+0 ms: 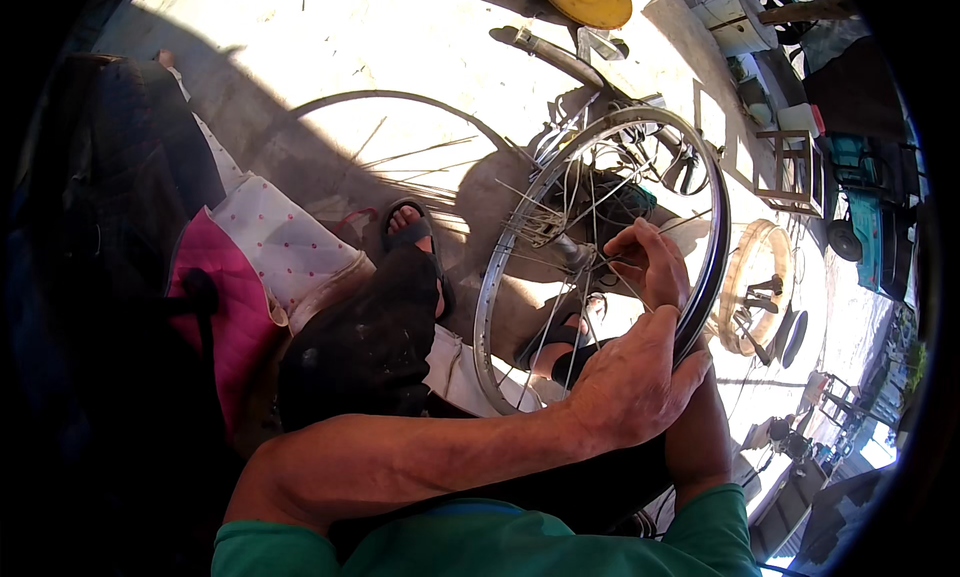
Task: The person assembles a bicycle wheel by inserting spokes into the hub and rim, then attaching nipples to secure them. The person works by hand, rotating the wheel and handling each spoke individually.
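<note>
Left forearm (430,452) crosses low; left hand (625,387) curls at the bike wheel (575,257), 5 o'clock on its rim (481,322), grip hidden. Wheel's tilted, ahead at 1 o'clock. Rim looks stiff, light, best hold; spokes (540,225) thin, likely bendy. Beyond, right hand (655,267) at hub's (570,254) 3 o'clock, fingers bent inward; can't tell if pinching anything.

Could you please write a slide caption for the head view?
Right hand near the hub of a spoked wheel, left hand lower in frame, above a partly sunlit floor.
</note>
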The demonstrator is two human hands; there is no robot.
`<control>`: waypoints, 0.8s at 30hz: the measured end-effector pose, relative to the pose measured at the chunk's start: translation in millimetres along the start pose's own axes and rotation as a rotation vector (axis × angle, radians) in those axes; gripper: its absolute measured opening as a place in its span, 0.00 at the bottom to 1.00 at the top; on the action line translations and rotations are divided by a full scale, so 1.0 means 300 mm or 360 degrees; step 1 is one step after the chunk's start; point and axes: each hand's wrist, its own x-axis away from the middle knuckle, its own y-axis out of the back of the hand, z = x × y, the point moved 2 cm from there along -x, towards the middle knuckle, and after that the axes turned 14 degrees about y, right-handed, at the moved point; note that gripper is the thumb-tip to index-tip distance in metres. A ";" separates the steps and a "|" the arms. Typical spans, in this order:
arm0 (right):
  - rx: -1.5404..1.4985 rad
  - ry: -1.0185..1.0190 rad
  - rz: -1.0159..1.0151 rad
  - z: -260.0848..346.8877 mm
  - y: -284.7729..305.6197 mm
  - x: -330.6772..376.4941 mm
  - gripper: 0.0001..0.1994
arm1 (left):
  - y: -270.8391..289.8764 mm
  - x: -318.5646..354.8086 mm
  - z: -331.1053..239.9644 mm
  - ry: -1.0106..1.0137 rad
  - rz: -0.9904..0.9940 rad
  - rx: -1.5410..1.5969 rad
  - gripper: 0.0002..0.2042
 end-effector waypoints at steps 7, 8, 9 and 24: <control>0.0046 0.0002 0.0087 -0.039 0.009 -0.010 0.14 | 0.003 -0.001 -0.012 0.0033 -0.0049 0.0028 0.20; 0.0002 -0.0011 0.0121 -0.044 0.008 -0.011 0.14 | 0.005 0.000 -0.015 0.0073 -0.0042 0.0020 0.20; -0.0041 -0.0029 0.0125 -0.042 0.008 -0.007 0.14 | 0.002 0.001 -0.012 0.0052 -0.0038 0.0043 0.20; -0.0125 -0.0029 0.0151 -0.026 -0.015 0.006 0.13 | -0.028 0.013 0.018 -0.0099 -0.0087 0.0080 0.19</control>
